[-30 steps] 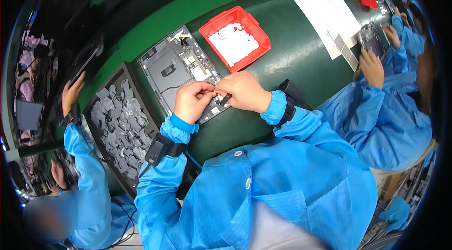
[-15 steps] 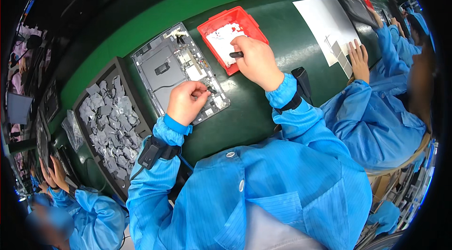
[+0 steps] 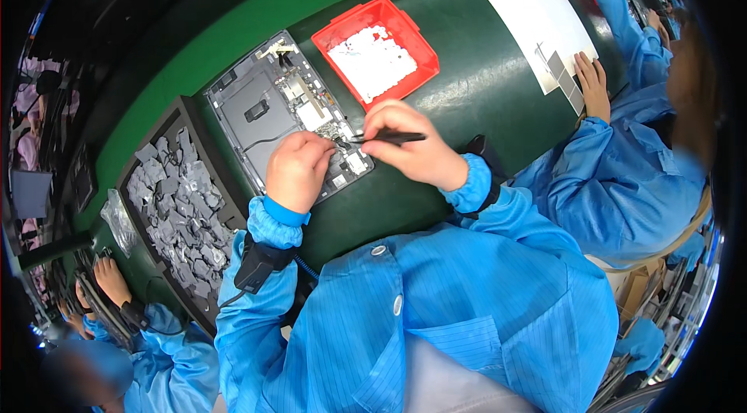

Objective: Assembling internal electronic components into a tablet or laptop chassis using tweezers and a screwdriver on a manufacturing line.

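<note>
An opened grey device chassis (image 3: 264,110) lies on the dark green mat, its circuit boards and cables exposed. My left hand (image 3: 298,170) rests closed on its near right corner, fingertips pinching at a small part there. My right hand (image 3: 411,150) holds black tweezers (image 3: 387,137), their tips pointing left at the same spot beside my left fingers. Both wrists wear blue sleeves, and a black strap sits on my left forearm.
A red tray (image 3: 405,32) with a white sheet lies just behind my right hand. A black tray (image 3: 204,211) of several grey parts stands at the left. A person on the right presses a hand (image 3: 593,86) on white paper (image 3: 537,16). Another person's hand (image 3: 113,279) shows lower left.
My right hand came back from the red tray to the chassis with the tweezers, meeting my left hand at the near right corner.
</note>
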The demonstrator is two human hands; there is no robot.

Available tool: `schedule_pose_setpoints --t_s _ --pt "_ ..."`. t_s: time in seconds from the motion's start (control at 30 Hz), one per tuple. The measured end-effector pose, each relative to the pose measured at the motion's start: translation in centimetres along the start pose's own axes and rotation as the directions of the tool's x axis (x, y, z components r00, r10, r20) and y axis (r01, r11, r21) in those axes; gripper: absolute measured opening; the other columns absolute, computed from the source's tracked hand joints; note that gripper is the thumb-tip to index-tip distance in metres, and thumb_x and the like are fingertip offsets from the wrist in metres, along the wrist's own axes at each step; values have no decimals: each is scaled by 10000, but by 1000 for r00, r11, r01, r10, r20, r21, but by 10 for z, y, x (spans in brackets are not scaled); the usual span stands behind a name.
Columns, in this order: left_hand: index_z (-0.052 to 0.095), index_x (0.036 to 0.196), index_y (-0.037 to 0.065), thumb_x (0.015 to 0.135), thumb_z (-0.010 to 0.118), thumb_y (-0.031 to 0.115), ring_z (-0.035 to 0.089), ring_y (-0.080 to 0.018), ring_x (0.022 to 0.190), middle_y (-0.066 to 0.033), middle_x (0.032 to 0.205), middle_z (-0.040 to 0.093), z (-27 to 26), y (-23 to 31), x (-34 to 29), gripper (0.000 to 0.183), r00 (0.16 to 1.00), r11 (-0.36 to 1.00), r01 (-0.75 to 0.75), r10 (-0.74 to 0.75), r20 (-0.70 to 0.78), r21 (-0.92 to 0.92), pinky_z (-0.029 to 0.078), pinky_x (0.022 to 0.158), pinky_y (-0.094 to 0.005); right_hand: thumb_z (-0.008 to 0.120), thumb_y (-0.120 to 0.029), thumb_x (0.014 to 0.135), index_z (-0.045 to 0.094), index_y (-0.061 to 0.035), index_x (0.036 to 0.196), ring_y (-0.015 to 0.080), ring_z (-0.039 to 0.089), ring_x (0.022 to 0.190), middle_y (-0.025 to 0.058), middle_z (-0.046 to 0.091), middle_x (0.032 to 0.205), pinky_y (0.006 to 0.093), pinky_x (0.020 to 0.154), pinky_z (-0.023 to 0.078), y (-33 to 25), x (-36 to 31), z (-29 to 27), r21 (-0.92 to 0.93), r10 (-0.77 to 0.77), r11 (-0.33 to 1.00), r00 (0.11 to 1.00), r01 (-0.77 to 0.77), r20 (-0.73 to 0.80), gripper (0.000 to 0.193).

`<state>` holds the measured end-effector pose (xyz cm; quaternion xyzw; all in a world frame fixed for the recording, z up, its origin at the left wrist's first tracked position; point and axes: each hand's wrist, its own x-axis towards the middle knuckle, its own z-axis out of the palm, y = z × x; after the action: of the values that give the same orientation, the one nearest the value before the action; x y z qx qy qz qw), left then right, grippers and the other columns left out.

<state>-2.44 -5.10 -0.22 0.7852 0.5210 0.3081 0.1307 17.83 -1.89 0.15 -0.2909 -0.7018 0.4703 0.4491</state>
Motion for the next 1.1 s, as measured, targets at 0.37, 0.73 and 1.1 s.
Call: schedule_pose_setpoints --t_s 0.37,0.73,1.1 --pt "648 780 7 700 681 -28 591 -167 635 -81 775 627 1 2 -1 93 988 975 153 -150 34 -162 466 523 -250 693 2 736 609 15 888 134 605 818 84 604 919 255 720 516 20 -18 12 250 266 938 961 -241 -71 175" --pt "643 750 14 671 676 -31 595 -217 667 -88 771 626 -1 3 -2 97 995 992 74 -66 75 -104 482 558 -296 711 -39 729 641 7 855 134 608 761 84 638 830 254 648 493 26 -21 17 131 233 967 965 -217 -121 152" --pt "631 811 33 644 654 51 580 -234 777 -72 883 623 -1 25 -7 170 952 912 -268 201 231 311 491 631 -323 713 -37 715 637 -10 830 187 611 709 86 627 784 287 594 490 26 -22 17 -4 82 997 984 -83 -160 140"
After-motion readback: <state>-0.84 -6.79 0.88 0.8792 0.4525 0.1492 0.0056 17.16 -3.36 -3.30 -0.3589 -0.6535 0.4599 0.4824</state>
